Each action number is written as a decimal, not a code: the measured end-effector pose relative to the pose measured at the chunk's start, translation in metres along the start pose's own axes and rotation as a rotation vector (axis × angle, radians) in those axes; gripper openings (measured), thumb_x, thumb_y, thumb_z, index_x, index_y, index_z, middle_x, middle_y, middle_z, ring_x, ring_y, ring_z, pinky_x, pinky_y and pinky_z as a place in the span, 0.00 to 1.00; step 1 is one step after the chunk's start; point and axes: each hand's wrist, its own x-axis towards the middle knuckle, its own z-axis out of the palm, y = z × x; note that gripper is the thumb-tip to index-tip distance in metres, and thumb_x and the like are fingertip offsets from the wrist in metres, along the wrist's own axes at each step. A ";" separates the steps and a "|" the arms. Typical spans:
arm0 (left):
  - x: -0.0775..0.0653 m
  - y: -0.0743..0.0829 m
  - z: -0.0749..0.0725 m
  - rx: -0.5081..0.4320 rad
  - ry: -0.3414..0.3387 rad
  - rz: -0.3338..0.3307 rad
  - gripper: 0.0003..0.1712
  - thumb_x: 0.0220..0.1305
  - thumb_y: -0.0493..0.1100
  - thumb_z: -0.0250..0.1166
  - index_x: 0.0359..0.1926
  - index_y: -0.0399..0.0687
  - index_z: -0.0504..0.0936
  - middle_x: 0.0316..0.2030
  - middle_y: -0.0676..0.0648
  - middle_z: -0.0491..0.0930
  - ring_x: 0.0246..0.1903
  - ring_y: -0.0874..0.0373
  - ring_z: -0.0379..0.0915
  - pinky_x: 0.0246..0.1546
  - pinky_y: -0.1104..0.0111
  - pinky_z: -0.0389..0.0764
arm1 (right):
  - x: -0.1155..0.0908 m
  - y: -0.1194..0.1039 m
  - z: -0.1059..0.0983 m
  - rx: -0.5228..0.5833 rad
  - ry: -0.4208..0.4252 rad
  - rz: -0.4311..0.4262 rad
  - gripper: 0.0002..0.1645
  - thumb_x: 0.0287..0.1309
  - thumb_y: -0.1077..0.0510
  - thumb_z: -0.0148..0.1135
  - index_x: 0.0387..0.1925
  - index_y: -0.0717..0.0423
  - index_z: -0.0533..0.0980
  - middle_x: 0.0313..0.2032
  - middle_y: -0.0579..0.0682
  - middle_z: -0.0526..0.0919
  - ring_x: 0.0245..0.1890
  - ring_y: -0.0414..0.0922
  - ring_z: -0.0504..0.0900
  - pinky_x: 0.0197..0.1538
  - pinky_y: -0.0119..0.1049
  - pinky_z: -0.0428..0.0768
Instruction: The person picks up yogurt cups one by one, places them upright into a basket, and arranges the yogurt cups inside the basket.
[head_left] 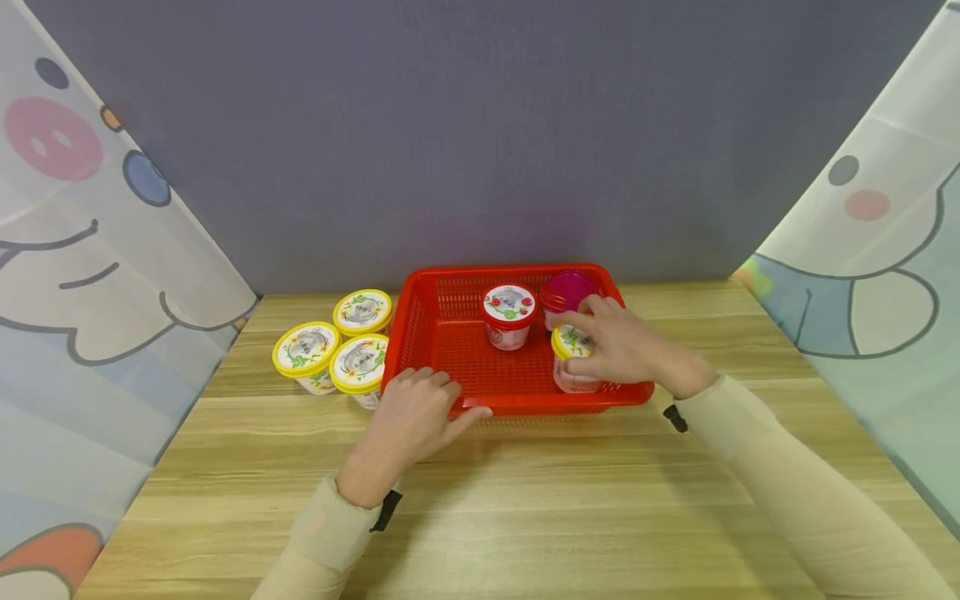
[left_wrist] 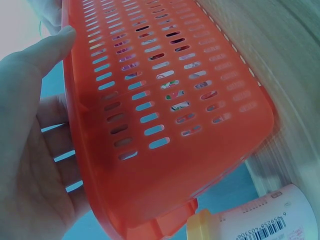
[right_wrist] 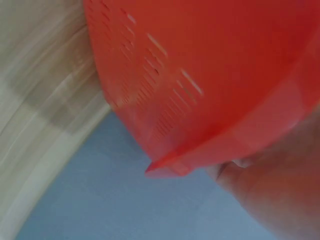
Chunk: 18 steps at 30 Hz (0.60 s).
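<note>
In the head view my right hand [head_left: 622,342] grips a small tub with a yellow lid [head_left: 573,343] inside the front right of a red plastic basket [head_left: 517,408]. Fingers and thumb span the lid, hiding part of it. Behind it sits a tub with a magenta lid [head_left: 568,290]; left of that stands an upright tub with a red-rimmed white lid [head_left: 509,304]. My left hand [head_left: 412,412] holds the basket's front left corner. The left wrist view has its thumb [left_wrist: 50,52] on one side of the rim, fingers on the other.
Several yellow-lidded tubs [head_left: 306,348] cluster on the wooden table [head_left: 570,500], left of the basket. A grey wall panel [head_left: 480,142] rises behind. Cartoon-printed cloths [head_left: 82,250] line both sides.
</note>
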 end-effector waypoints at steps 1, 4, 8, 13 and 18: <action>0.000 0.000 0.000 0.000 0.001 0.001 0.32 0.63 0.70 0.65 0.15 0.51 0.76 0.16 0.53 0.70 0.18 0.58 0.67 0.28 0.66 0.72 | 0.000 0.000 0.001 -0.002 -0.003 0.001 0.38 0.50 0.42 0.67 0.67 0.35 0.74 0.52 0.54 0.73 0.50 0.50 0.70 0.47 0.48 0.76; 0.000 0.000 0.000 -0.001 -0.002 -0.001 0.32 0.63 0.70 0.65 0.15 0.51 0.76 0.16 0.53 0.70 0.18 0.57 0.68 0.28 0.66 0.73 | 0.000 0.000 0.003 -0.002 -0.014 0.003 0.40 0.51 0.42 0.67 0.69 0.37 0.73 0.53 0.55 0.73 0.50 0.51 0.70 0.46 0.48 0.76; 0.000 0.000 -0.001 -0.004 -0.006 -0.004 0.32 0.63 0.70 0.64 0.16 0.52 0.76 0.16 0.53 0.70 0.19 0.58 0.68 0.29 0.65 0.74 | 0.001 0.001 0.006 -0.001 -0.031 0.007 0.42 0.52 0.42 0.67 0.71 0.39 0.71 0.53 0.55 0.72 0.50 0.50 0.70 0.45 0.46 0.76; 0.000 0.000 0.000 -0.004 -0.006 -0.003 0.32 0.63 0.70 0.64 0.16 0.51 0.76 0.16 0.53 0.70 0.19 0.57 0.68 0.29 0.65 0.73 | 0.001 0.000 0.007 -0.001 -0.041 0.004 0.43 0.51 0.44 0.66 0.72 0.39 0.70 0.52 0.54 0.72 0.49 0.50 0.69 0.45 0.45 0.75; 0.000 0.000 0.000 0.000 -0.005 0.001 0.32 0.63 0.70 0.65 0.16 0.51 0.76 0.16 0.53 0.70 0.19 0.57 0.68 0.28 0.65 0.73 | 0.002 0.001 0.009 0.000 -0.057 0.002 0.44 0.51 0.43 0.66 0.72 0.40 0.70 0.53 0.54 0.72 0.49 0.50 0.69 0.45 0.45 0.74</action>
